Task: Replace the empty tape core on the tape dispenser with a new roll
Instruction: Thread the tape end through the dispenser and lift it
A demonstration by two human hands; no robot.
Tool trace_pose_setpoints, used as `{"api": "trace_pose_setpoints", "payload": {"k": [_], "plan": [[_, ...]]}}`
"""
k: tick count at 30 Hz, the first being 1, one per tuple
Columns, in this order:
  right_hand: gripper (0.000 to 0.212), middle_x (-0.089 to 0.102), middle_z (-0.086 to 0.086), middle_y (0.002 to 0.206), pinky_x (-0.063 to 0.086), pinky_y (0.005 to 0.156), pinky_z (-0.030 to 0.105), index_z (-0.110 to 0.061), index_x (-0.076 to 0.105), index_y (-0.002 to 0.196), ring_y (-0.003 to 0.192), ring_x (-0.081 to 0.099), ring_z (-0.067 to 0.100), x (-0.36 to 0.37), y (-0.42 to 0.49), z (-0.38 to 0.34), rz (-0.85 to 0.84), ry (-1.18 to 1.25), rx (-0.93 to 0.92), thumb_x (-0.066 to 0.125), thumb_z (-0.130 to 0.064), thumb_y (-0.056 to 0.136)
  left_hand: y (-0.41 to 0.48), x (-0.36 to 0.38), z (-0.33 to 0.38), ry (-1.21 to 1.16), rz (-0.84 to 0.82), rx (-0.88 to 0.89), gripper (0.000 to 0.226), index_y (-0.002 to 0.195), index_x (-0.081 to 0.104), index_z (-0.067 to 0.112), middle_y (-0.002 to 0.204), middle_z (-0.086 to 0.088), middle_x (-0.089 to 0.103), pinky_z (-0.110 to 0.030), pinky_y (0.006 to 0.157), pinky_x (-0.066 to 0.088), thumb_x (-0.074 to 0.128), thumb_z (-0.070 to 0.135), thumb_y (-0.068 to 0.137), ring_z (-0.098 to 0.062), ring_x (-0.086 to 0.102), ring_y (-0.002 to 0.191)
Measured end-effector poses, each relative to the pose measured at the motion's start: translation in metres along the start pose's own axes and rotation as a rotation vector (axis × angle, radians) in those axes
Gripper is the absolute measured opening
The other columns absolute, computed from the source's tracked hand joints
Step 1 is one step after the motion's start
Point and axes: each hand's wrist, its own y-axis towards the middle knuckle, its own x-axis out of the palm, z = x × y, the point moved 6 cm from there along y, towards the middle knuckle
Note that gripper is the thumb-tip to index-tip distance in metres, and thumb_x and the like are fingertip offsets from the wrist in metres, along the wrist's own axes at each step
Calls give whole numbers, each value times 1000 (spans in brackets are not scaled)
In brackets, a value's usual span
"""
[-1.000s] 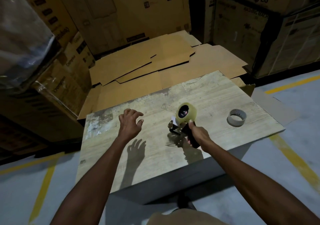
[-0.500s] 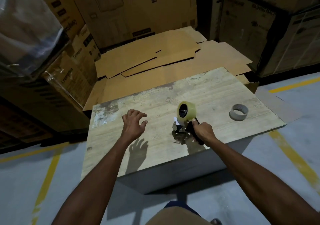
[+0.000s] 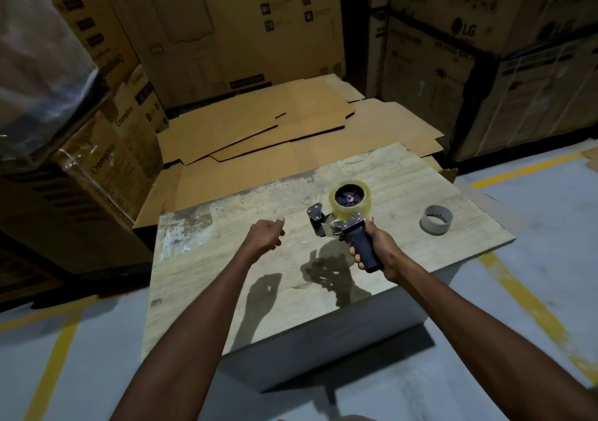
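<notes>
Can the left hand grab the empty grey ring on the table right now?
Probably not easily. The empty core lies far off to the right, and the tape dispenser gripped by the right hand is between it and the left hand.

Worn table beneath left hand and right hand; flattened cardboard sheets beyond them, stacked cartons farther back
</notes>
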Motion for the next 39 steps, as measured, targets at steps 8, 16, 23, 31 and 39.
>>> {"api": "trace_pose_setpoints", "payload": {"k": [8, 16, 23, 31, 39], "plan": [[92, 67, 26, 84, 46, 57, 40, 5, 72, 104, 60, 58, 30, -19, -7, -11, 176, -193, -164, 39, -80, 93, -10, 53, -24, -539, -468, -521, 103, 100, 72, -9, 83, -20, 74, -24, 51, 44, 29, 84, 93, -30, 70, 67], [75, 71, 25, 77, 51, 52, 36, 2, 73, 94, 54, 61, 30, -14, -40, -14, 234, -240, -328, 40, -65, 102, -15, 77, 4, -680, -573, -539, 31, 86, 65, 3, 65, -5, 65, -18, 44, 42, 62, 30, 101, -14, 63, 49], [74, 72, 25, 77, 52, 54, 40, 2, 73, 92, 57, 63, 32, -16, -50, -10, 187, -308, -368, 45, -66, 98, -8, 57, 29, -570, -305, -253, 17, 84, 73, -1, 68, -10, 62, -20, 37, 34, 59, 3, 94, -16, 55, 51], [66, 71, 21, 79, 53, 60, 40, -2, 71, 100, 62, 62, 29, -17, -60, -15, 76, -359, -371, 42, -61, 102, -12, 36, 45, -463, -250, -63, 11, 84, 77, -2, 66, -12, 65, -26, 51, 37, 68, 4, 83, -17, 57, 53], [70, 70, 19, 85, 53, 63, 37, -2, 63, 116, 69, 63, 29, -21, -55, -21, -68, -442, -171, 35, -65, 103, -5, 40, 44, -351, -148, 40, 30, 86, 76, -15, 69, -19, 72, -25, 49, 37, 77, 15, 90, -18, 57, 50]]}}
